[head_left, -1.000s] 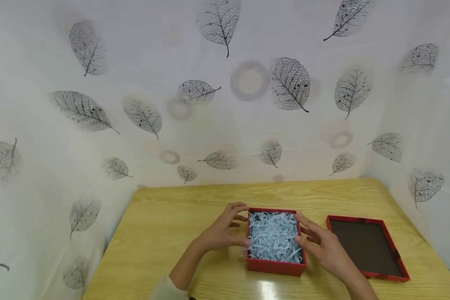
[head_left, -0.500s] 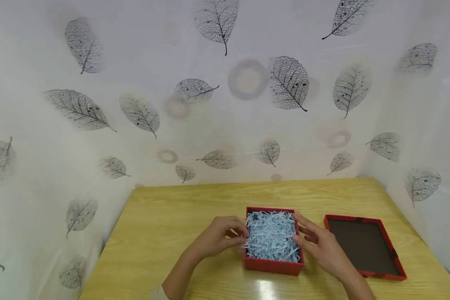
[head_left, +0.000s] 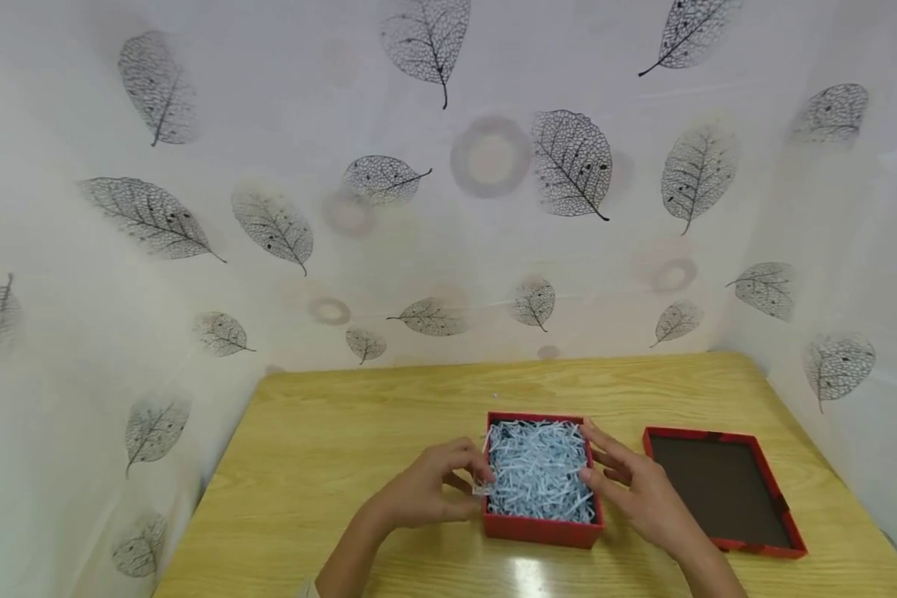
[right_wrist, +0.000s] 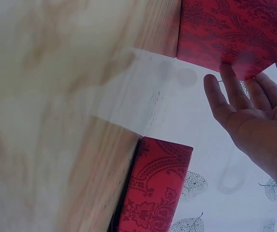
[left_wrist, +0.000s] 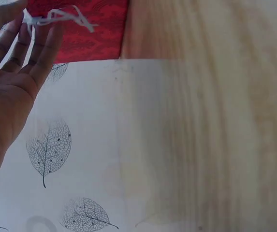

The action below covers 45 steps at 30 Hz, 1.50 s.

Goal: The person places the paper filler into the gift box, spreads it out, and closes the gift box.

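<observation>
A red patterned square box [head_left: 538, 530] full of pale blue paper shreds [head_left: 541, 469] stands between both hands in the head view. My left hand [head_left: 424, 488] is at its left rim, fingers bent toward the edge and thumb apart below them. Loose pale strands [left_wrist: 63, 15] stick out past the box wall by these fingertips in the left wrist view. Along the right wall lies my right hand [head_left: 646, 492], its index fingertip near the back corner and its thumb at the rim. From the right wrist, its fingers [right_wrist: 232, 87] look loosely extended beside the red wall.
To the right of the box lies a red lid [head_left: 766, 550], its dark inside facing up. Everything rests on a yellow wood-grain table [head_left: 329, 448]. A pale sheet printed with leaves [head_left: 419, 241] encloses the back and sides.
My left hand has come down from the rim's back left corner, drawn its fingers together near the strands, then spread thumb and fingers apart again. The right hand keeps its place.
</observation>
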Each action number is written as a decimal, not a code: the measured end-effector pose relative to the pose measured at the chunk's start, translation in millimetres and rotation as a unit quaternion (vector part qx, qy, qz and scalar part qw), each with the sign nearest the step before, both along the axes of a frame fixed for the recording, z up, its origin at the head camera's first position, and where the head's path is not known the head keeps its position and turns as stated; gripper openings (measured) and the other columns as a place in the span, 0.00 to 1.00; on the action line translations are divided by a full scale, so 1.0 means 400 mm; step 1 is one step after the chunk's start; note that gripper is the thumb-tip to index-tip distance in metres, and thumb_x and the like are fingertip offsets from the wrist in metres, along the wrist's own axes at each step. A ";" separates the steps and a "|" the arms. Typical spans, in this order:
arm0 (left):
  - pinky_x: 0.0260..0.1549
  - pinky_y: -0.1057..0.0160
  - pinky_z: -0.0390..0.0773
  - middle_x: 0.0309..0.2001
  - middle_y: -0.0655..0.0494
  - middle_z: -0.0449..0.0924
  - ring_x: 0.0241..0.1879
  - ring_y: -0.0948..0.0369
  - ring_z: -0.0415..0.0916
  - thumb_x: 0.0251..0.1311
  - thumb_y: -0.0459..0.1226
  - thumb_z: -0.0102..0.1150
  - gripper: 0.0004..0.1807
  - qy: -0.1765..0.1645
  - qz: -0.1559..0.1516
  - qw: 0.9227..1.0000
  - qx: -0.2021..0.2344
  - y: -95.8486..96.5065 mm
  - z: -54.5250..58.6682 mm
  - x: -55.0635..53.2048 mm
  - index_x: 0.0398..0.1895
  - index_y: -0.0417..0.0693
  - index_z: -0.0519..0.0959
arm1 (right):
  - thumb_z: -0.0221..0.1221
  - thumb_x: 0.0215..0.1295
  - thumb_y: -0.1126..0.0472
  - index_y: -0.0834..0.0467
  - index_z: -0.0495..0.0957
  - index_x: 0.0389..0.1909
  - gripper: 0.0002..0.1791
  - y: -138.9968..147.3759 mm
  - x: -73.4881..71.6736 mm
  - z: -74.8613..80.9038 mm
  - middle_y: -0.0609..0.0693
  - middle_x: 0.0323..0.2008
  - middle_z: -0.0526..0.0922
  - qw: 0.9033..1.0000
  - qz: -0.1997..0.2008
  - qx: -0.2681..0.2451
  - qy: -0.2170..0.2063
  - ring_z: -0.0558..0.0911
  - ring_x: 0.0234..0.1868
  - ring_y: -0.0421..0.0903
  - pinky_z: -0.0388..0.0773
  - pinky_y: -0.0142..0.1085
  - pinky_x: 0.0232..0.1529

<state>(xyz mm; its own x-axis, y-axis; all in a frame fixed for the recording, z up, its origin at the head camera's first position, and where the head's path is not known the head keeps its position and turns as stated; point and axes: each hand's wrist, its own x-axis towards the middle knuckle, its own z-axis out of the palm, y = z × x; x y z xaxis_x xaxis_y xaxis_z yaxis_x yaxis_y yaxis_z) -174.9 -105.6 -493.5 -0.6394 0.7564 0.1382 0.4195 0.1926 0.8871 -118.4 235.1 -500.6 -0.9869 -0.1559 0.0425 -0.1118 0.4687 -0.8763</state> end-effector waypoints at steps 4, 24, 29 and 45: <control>0.45 0.64 0.87 0.46 0.58 0.81 0.48 0.66 0.83 0.66 0.26 0.69 0.11 0.038 -0.007 0.999 0.016 0.004 -0.007 0.005 0.47 0.48 0.84 | 0.65 0.75 0.50 0.50 0.65 0.81 0.37 0.002 0.001 0.001 0.60 0.78 0.66 1.000 -0.002 0.000 0.002 0.78 0.66 0.69 0.84 0.52 0.57; 0.41 0.78 0.78 0.42 0.64 0.84 0.41 0.74 0.76 0.66 0.31 0.71 0.06 0.203 0.004 0.968 -0.145 0.267 0.070 -0.057 0.41 0.50 0.90 | 0.65 0.75 0.52 0.52 0.66 0.81 0.36 0.007 -0.002 -0.006 0.62 0.78 0.66 1.000 0.015 -0.006 0.022 0.79 0.65 0.70 0.85 0.52 0.55; 0.53 0.63 0.83 0.60 0.63 0.81 0.58 0.62 0.80 0.58 0.39 0.80 0.26 0.231 0.008 0.893 -0.387 0.316 0.051 -0.026 0.60 0.66 0.85 | 0.65 0.75 0.52 0.52 0.66 0.81 0.36 0.007 0.000 -0.005 0.60 0.79 0.64 1.000 0.019 -0.005 0.021 0.79 0.65 0.70 0.85 0.52 0.56; 0.52 0.72 0.79 0.54 0.65 0.81 0.52 0.69 0.79 0.66 0.42 0.74 0.18 0.253 -0.084 0.912 -0.313 0.265 0.158 -0.064 0.58 0.61 0.86 | 0.65 0.75 0.51 0.52 0.65 0.81 0.37 0.011 0.001 -0.006 0.60 0.79 0.64 1.000 0.021 -0.004 0.022 0.80 0.64 0.69 0.86 0.52 0.54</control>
<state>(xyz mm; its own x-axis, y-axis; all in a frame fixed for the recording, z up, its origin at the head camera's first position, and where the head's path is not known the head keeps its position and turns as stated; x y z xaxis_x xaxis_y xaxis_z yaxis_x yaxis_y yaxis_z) -200.4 0.5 -430.3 -0.4816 0.8695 -0.1094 0.8145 0.4902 0.3104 -118.0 239.4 -502.8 -0.9768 -0.1956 0.0873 -0.1694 0.4558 -0.8738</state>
